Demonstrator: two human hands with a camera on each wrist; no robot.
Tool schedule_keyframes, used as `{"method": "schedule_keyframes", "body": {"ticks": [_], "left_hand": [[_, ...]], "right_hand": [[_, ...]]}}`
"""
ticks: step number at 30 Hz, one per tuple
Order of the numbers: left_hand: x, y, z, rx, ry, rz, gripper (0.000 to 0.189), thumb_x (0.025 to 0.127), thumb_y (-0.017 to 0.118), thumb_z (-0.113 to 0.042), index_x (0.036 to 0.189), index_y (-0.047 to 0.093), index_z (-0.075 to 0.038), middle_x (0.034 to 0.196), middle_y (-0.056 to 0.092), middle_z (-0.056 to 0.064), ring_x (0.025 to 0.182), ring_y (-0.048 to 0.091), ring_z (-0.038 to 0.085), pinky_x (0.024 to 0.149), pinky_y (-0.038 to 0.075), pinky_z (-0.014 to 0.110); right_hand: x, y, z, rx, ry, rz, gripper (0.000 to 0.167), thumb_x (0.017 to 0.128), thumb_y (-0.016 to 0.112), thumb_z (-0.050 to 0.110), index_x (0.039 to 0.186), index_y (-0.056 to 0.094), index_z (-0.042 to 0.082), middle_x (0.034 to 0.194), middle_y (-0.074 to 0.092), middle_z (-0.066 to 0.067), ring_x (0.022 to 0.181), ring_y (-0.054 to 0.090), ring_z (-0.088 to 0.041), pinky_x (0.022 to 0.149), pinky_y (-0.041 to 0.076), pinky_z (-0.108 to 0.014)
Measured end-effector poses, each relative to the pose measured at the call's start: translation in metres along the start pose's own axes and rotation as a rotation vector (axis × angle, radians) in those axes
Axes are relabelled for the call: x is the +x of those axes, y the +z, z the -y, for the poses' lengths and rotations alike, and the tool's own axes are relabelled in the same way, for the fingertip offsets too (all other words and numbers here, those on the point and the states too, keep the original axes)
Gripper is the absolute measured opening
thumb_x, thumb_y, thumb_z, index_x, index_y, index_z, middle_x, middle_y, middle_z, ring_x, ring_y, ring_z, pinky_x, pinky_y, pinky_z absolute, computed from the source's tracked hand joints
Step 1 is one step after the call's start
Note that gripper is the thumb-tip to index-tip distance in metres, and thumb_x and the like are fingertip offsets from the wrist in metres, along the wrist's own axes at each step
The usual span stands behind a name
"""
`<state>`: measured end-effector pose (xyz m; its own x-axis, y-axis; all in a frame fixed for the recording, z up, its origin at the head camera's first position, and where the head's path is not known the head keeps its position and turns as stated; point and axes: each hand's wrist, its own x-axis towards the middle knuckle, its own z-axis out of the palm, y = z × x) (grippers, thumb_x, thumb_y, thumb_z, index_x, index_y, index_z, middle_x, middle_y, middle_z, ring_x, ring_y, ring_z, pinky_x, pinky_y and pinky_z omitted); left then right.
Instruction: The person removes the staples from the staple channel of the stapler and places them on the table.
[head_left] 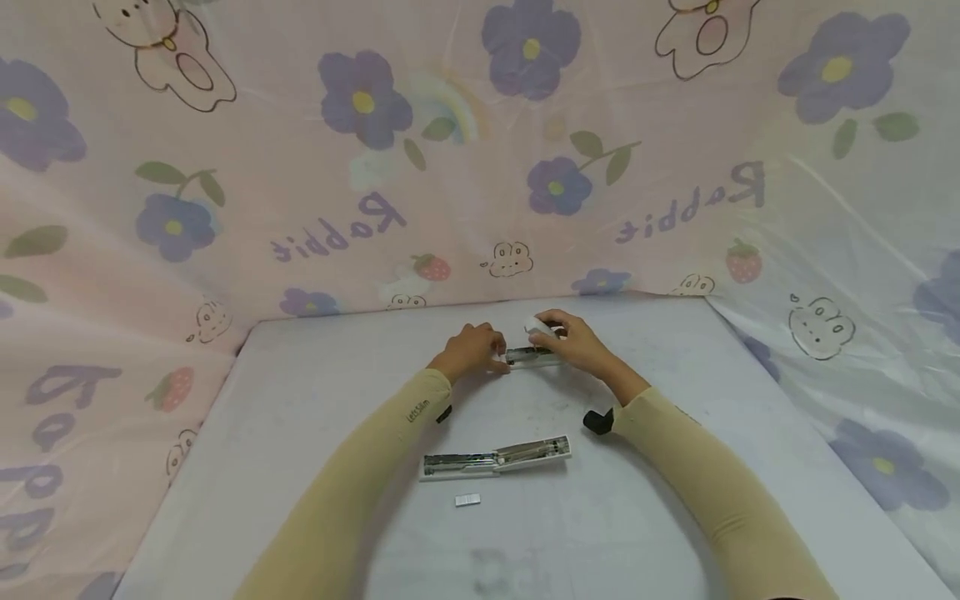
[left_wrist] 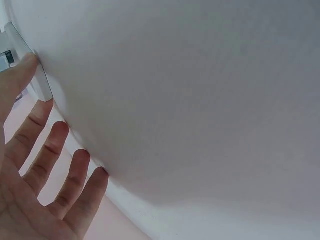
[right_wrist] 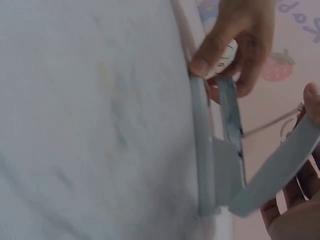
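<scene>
Near the far edge of the table, a white stapler (head_left: 528,357) with a metal channel is spread open between both hands. My left hand (head_left: 472,350) pinches one end of its base; in the left wrist view the thumb (left_wrist: 30,59) lies on the white end piece (left_wrist: 42,82). My right hand (head_left: 573,342) holds the raised white top cover (right_wrist: 280,172), with a thin rod (right_wrist: 272,123) running from near its fingers to the metal channel (right_wrist: 230,110). Closer to me lies a second white stapler (head_left: 495,461), opened out flat.
A small strip of staples (head_left: 467,500) lies in front of the nearer stapler. A black device (head_left: 598,422) sits at the right wrist. Patterned cloth (head_left: 450,208) hangs behind and beside the white table (head_left: 615,533).
</scene>
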<state>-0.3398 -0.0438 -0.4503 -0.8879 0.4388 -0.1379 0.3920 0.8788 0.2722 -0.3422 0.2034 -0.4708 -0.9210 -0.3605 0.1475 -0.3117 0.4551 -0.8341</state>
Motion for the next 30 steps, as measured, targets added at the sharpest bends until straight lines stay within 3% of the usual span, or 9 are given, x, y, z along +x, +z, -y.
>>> {"method": "schedule_keyframes", "body": {"ticks": [6, 12, 21, 27, 30], "left_hand": [[0.002, 0.002, 0.001, 0.01, -0.013, -0.009, 0.036, 0.093, 0.084, -0.046, 0.117, 0.074, -0.021, 0.126, 0.062, -0.002, 0.117, 0.054, 0.026, 0.096, 0.055, 0.048], [0.0, 0.002, 0.0, 0.003, -0.01, 0.004, 0.036, 0.094, 0.084, -0.046, 0.117, 0.073, -0.021, 0.128, 0.062, -0.001, 0.118, 0.054, 0.027, 0.096, 0.054, 0.049], [0.001, 0.006, 0.0, -0.001, -0.015, -0.002, 0.035, 0.094, 0.083, -0.047, 0.117, 0.072, -0.022, 0.13, 0.061, -0.002, 0.119, 0.053, 0.026, 0.097, 0.054, 0.048], [0.0, 0.004, -0.001, 0.0, -0.007, 0.0, 0.033, 0.095, 0.083, -0.046, 0.113, 0.071, -0.021, 0.13, 0.061, 0.0, 0.119, 0.053, 0.028, 0.096, 0.054, 0.05], [-0.001, 0.003, 0.0, 0.001, -0.01, -0.007, 0.032, 0.094, 0.083, -0.046, 0.11, 0.07, -0.021, 0.127, 0.061, 0.0, 0.118, 0.053, 0.028, 0.096, 0.054, 0.05]], "right_hand": [[-0.004, -0.023, 0.001, 0.016, -0.051, -0.009, 0.042, 0.106, 0.071, 0.021, 0.142, 0.06, 0.002, 0.136, 0.064, -0.019, 0.125, 0.061, -0.038, 0.112, 0.048, -0.052], [-0.013, -0.037, -0.01, 0.025, -0.058, -0.052, 0.037, 0.108, 0.066, 0.009, 0.141, 0.062, -0.005, 0.136, 0.063, -0.027, 0.127, 0.06, -0.046, 0.114, 0.045, -0.058], [-0.022, -0.049, -0.017, 0.024, -0.032, -0.068, 0.04, 0.108, 0.068, 0.021, 0.144, 0.063, 0.003, 0.137, 0.063, -0.021, 0.131, 0.062, -0.041, 0.112, 0.05, -0.048], [-0.031, -0.059, -0.029, 0.101, -0.015, -0.104, 0.041, 0.108, 0.068, 0.021, 0.144, 0.064, 0.002, 0.141, 0.066, -0.021, 0.125, 0.066, -0.02, 0.1, 0.053, -0.02], [-0.034, -0.064, -0.035, 0.106, 0.002, -0.108, 0.042, 0.107, 0.069, 0.023, 0.143, 0.064, 0.003, 0.141, 0.065, -0.019, 0.12, 0.066, -0.008, 0.096, 0.052, -0.017]]}}
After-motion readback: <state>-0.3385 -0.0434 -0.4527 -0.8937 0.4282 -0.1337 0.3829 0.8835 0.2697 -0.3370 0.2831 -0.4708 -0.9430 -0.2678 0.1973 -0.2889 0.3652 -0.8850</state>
